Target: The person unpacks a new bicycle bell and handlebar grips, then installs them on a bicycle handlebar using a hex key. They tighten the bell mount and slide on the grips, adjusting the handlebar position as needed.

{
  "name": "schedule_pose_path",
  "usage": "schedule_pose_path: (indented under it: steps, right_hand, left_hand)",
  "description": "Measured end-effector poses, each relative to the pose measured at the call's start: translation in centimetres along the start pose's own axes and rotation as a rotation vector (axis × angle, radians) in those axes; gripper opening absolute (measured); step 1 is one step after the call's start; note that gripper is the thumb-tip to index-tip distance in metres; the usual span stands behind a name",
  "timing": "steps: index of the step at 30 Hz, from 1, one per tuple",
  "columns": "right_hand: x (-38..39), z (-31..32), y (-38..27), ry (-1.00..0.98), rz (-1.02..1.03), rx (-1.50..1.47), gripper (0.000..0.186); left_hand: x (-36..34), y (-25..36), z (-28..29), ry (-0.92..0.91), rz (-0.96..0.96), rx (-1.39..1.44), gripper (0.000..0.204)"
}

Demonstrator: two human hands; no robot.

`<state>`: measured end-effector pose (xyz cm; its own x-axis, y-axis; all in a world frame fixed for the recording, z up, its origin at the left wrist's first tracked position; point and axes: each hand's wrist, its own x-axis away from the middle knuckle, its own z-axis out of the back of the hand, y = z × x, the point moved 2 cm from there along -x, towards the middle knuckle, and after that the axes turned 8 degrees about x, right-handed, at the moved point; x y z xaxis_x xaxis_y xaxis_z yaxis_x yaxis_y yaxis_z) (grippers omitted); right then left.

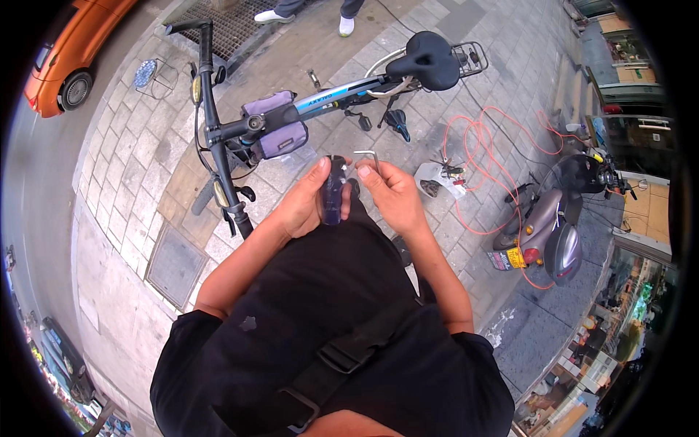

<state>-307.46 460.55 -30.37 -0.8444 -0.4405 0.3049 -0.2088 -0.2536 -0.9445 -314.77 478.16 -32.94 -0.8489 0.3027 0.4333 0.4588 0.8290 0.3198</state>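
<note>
My left hand (302,204) is closed around a dark, smooth, elongated object (333,193) held upright before my body; its kind I cannot make out. Pinched between the thumb and fingers of my right hand (395,200) is a silver L-shaped hex key (373,154), its short arm at the top. Both hands are close together at chest level. Beyond them stands a bicycle (342,95) with a blue and silver frame, its handlebar (207,109) at the left and its black saddle (429,60) at the right. A purple frame bag (284,140) hangs over the top tube.
Several tools lie on a pale sheet (440,178) on the paving. An orange hose or cable (466,146) loops past a parked scooter (542,237). A small stool (148,74) stands at left. Another person's white shoe (346,26) shows at the top; an orange car (69,58) is on the road.
</note>
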Motion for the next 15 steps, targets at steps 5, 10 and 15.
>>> schedule_pose_path:
  steps: [5,10,15]
  right_hand:
    - [1.7,-1.3,0.3,0.052,-0.049,0.097,0.036]
    - [2.9,-1.8,-0.6,-0.005,-0.089,0.229,0.032]
    - [3.1,-3.0,0.6,-0.025,-0.012,-0.198,0.029]
  left_hand:
    - [-1.5,0.7,-0.8,0.031,-0.113,0.319,0.057]
    - [-2.5,2.3,-1.6,-0.019,-0.244,0.419,0.057]
    - [-2.0,1.7,-2.4,-0.152,-0.261,0.412,0.057]
